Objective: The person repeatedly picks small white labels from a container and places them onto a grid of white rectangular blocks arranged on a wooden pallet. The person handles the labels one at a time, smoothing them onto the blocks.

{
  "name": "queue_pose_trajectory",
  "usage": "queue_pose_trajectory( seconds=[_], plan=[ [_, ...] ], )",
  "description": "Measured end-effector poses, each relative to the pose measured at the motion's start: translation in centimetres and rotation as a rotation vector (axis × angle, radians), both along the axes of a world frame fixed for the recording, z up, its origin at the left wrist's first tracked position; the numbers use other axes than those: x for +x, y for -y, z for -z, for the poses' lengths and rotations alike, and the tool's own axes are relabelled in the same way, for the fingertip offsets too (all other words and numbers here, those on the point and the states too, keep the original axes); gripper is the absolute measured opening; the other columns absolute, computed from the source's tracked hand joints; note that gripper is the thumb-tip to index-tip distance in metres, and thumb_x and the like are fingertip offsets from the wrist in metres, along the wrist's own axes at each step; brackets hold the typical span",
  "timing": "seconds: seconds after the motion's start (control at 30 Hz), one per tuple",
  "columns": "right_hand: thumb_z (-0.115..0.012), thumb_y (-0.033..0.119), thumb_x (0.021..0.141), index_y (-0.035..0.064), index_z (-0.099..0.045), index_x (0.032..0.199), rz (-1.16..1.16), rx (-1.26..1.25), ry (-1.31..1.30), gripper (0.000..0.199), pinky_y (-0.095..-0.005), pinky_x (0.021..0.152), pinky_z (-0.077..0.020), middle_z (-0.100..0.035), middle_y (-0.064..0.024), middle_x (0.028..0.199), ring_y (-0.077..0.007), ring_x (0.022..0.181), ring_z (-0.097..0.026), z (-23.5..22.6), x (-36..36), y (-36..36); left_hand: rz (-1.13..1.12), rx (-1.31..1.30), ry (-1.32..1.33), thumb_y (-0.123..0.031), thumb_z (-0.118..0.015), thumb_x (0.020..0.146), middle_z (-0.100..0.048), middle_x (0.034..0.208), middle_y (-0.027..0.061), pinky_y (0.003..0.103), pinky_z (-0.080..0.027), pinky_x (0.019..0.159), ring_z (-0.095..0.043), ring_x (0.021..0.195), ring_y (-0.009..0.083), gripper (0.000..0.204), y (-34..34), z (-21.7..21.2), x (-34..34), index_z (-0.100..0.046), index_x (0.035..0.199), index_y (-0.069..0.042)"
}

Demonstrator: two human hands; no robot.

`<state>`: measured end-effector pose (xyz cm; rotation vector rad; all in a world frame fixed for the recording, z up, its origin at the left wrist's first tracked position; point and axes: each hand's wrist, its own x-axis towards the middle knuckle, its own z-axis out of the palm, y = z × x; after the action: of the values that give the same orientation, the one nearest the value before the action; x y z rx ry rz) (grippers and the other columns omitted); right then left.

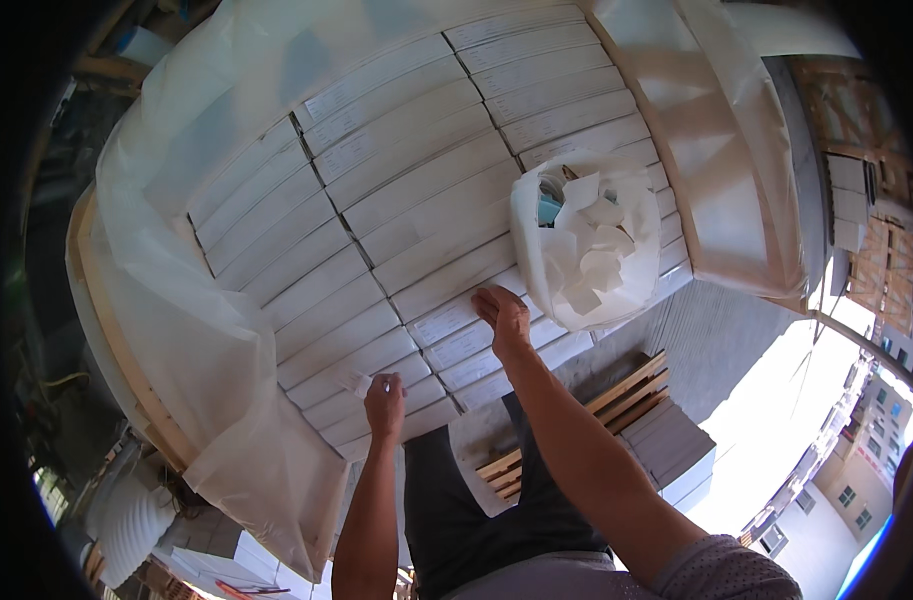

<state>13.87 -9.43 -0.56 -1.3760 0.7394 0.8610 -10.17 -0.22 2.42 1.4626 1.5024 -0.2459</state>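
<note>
Rows of long white cardboard boxes (416, 215) are packed side by side in front of me, several with printed labels. My left hand (384, 402) is closed over the near boxes, left of the middle. A small crumpled whitish scrap (358, 385) sticks out of its fingers; its kind is unclear. My right hand (504, 316) rests by a labelled box near the middle, fingers bent and pressed together. Whether anything is between those fingertips is hidden. Just right of this hand, a clear plastic bag (536, 262) full of paper scraps (601, 250) sits on the boxes.
Translucent plastic sheeting (186, 310) drapes around the left and far sides of the boxes. Cardboard panels (721, 200) stand along the right. Below right are a wooden pallet (631, 385) and a stack of grey-white boxes (666, 440) on the floor (711, 330).
</note>
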Motion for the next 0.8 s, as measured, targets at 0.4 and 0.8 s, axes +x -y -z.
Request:
queue_pose_trajectory(
  seconds=[0.4, 0.8],
  plan=[
    [-0.071, 0.026, 0.081, 0.0039, -0.066, 0.111, -1.235, 0.188, 0.377, 0.038, -0.0314, 0.077, -0.0528, -0.068, -0.0087, 0.089, -0.0197, 0.084, -0.066, -16.9, -5.6, 3.9, -0.499, -0.964, 0.522, -0.05, -0.029, 0.1, -0.064, 0.074, 0.0157, 0.036, -0.05, 0.049, -0.061, 0.054, 0.026, 0.061, 1.6, -15.7, 6.1, -0.054, 0.118, 0.003],
    [-0.066, 0.019, 0.089, -0.0037, -0.067, 0.102, -1.164, 0.199, 0.348, 0.026, -0.0306, 0.07, -0.0512, -0.066, -0.0102, 0.087, -0.0153, 0.075, -0.062, -31.7, -3.6, 5.4, -0.378, -1.0, 0.559, -0.054, -0.017, 0.1, -0.067, 0.079, 0.0159, 0.037, -0.055, 0.057, -0.065, 0.059, 0.028, 0.067, 2.6, -28.3, 6.6, -0.059, 0.113, -0.003]
  ],
)
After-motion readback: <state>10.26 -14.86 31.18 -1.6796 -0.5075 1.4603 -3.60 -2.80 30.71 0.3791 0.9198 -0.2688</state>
